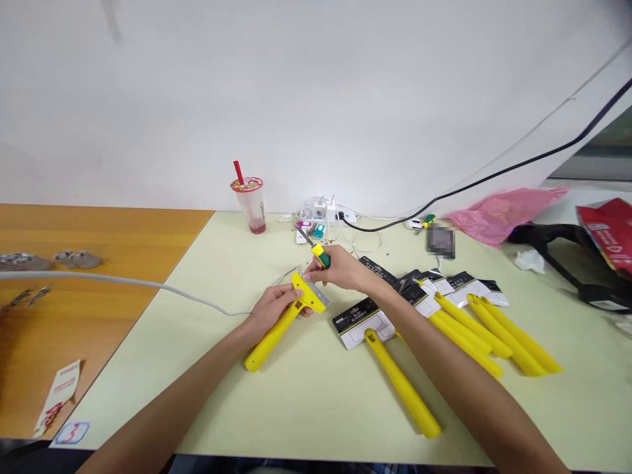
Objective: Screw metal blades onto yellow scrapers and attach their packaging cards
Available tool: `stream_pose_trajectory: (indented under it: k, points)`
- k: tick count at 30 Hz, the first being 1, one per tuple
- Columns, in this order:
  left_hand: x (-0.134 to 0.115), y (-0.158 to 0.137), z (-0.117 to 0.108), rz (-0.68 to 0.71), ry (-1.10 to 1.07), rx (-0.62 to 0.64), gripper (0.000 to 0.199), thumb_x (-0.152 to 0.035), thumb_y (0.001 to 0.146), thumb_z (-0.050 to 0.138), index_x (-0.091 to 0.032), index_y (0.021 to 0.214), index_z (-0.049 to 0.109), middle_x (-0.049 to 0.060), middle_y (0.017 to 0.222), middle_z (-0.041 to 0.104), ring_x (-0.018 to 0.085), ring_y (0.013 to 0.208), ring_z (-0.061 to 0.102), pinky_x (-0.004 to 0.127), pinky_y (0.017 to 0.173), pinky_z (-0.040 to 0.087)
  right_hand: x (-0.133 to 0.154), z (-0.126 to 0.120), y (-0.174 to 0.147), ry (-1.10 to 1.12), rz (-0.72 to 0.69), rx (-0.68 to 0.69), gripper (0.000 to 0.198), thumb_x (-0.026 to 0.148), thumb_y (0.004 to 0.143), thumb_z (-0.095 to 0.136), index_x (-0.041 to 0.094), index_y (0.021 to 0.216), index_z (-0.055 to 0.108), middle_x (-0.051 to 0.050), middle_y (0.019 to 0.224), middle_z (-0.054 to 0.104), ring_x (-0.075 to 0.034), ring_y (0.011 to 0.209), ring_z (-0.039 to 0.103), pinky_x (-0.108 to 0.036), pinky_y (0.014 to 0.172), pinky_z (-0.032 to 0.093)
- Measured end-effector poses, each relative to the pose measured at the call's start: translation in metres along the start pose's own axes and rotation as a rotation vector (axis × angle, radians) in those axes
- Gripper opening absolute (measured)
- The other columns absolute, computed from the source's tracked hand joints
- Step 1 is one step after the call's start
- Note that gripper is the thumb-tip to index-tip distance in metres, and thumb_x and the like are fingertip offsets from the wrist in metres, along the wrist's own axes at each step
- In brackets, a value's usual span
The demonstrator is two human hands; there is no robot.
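Observation:
A yellow scraper [276, 332] with a wide head and a metal blade is gripped in my left hand [273, 304], its handle slanting down to the left. My left thumb presses on the scraper's head. In my right hand [340, 266] is a screwdriver [322, 255] with a yellow and green handle, its shaft pointing up and left. The right fingertips pinch close to the top edge of the scraper's head, where a clear or metal piece shows; I cannot make out exactly what it is.
Several yellow scrapers [405, 388] with black and white packaging lie to the right. A drink cup [251, 207] with a red straw stands at the back, beside a power strip [320, 210] and cables. A pink bag [503, 214] lies at the far right. A grey cable [197, 299] crosses the left.

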State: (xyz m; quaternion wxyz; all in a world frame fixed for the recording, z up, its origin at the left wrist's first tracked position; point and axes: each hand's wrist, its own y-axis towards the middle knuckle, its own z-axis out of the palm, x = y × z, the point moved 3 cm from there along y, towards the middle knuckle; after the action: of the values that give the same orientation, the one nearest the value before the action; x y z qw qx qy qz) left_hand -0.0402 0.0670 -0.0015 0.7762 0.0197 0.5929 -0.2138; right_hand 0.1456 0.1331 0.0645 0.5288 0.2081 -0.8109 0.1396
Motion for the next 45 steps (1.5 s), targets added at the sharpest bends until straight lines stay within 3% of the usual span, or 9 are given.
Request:
stream_pose_trajectory:
  k: [12, 20, 26, 29, 34, 38, 42, 45]
  points:
    - [0.000, 0.000, 0.001, 0.040, 0.027, 0.005, 0.046, -0.055, 0.080, 0.089, -0.012, 0.093, 0.081, 0.012, 0.083, 0.082, 0.024, 0.074, 0.078, 0.038, 0.086, 0.062, 0.000, 0.001, -0.001, 0.020, -0.010, 0.040, 0.016, 0.026, 0.076, 0.085, 0.016, 0.082, 0.074, -0.005, 0.082, 0.080, -0.016, 0.068, 0.072, -0.026, 0.060, 0.059]
    - [0.003, -0.001, 0.002, 0.047, -0.017, -0.013, 0.046, -0.053, 0.078, 0.092, -0.013, 0.097, 0.082, 0.012, 0.097, 0.083, 0.025, 0.081, 0.080, 0.038, 0.088, 0.064, -0.001, 0.001, 0.000, 0.028, -0.015, 0.046, 0.030, 0.038, 0.074, 0.091, 0.018, 0.078, 0.069, -0.005, 0.082, 0.080, -0.016, 0.067, 0.071, -0.027, 0.059, 0.058]
    - [0.010, 0.001, -0.005, 0.058, -0.029, 0.000, 0.041, -0.047, 0.080, 0.093, -0.013, 0.102, 0.084, 0.014, 0.105, 0.084, 0.024, 0.083, 0.081, 0.039, 0.093, 0.064, -0.005, 0.003, 0.001, 0.086, -0.036, 0.051, 0.040, 0.039, 0.076, 0.091, 0.023, 0.074, 0.054, -0.003, 0.081, 0.078, -0.015, 0.063, 0.068, -0.027, 0.061, 0.058]
    - [0.006, 0.001, -0.005, 0.067, -0.048, -0.015, 0.041, -0.045, 0.079, 0.093, -0.011, 0.101, 0.083, 0.015, 0.103, 0.084, 0.027, 0.086, 0.082, 0.042, 0.094, 0.064, -0.003, 0.001, 0.000, 0.083, -0.042, 0.058, 0.051, 0.048, 0.076, 0.093, 0.024, 0.074, 0.047, -0.001, 0.077, 0.076, -0.016, 0.065, 0.070, -0.028, 0.059, 0.057]
    - [-0.017, 0.000, -0.010, 0.123, -0.174, -0.156, 0.042, -0.041, 0.074, 0.097, -0.008, 0.092, 0.079, 0.019, 0.095, 0.083, 0.034, 0.096, 0.082, 0.046, 0.095, 0.067, 0.001, -0.014, -0.001, -0.101, -0.064, 0.001, 0.051, 0.068, 0.089, 0.077, 0.022, 0.076, 0.057, -0.004, 0.080, 0.076, -0.018, 0.068, 0.071, -0.028, 0.061, 0.053]
    - [-0.032, -0.001, -0.018, 0.154, -0.272, -0.268, 0.031, -0.033, 0.081, 0.090, -0.009, 0.096, 0.077, 0.018, 0.100, 0.083, 0.033, 0.104, 0.082, 0.044, 0.101, 0.067, -0.008, -0.031, 0.001, -0.333, -0.016, -0.094, 0.053, 0.067, 0.089, 0.076, 0.023, 0.072, 0.052, 0.000, 0.070, 0.066, -0.016, 0.064, 0.061, -0.029, 0.063, 0.043]
    - [-0.036, -0.001, -0.024, 0.163, -0.297, -0.314, 0.027, -0.029, 0.087, 0.084, -0.008, 0.103, 0.077, 0.018, 0.104, 0.083, 0.031, 0.108, 0.081, 0.040, 0.104, 0.066, -0.027, -0.036, 0.003, -0.561, 0.044, 0.007, 0.053, 0.059, 0.088, 0.078, 0.024, 0.068, 0.044, 0.005, 0.062, 0.050, -0.014, 0.061, 0.043, -0.031, 0.061, 0.030]
    - [-0.035, 0.000, -0.024, 0.151, -0.291, -0.330, 0.026, -0.029, 0.090, 0.081, -0.008, 0.104, 0.077, 0.018, 0.105, 0.083, 0.029, 0.109, 0.081, 0.038, 0.105, 0.066, -0.038, -0.036, 0.005, -0.633, 0.049, 0.094, 0.056, 0.063, 0.089, 0.076, 0.025, 0.068, 0.041, 0.005, 0.060, 0.045, -0.014, 0.060, 0.038, -0.032, 0.060, 0.027]
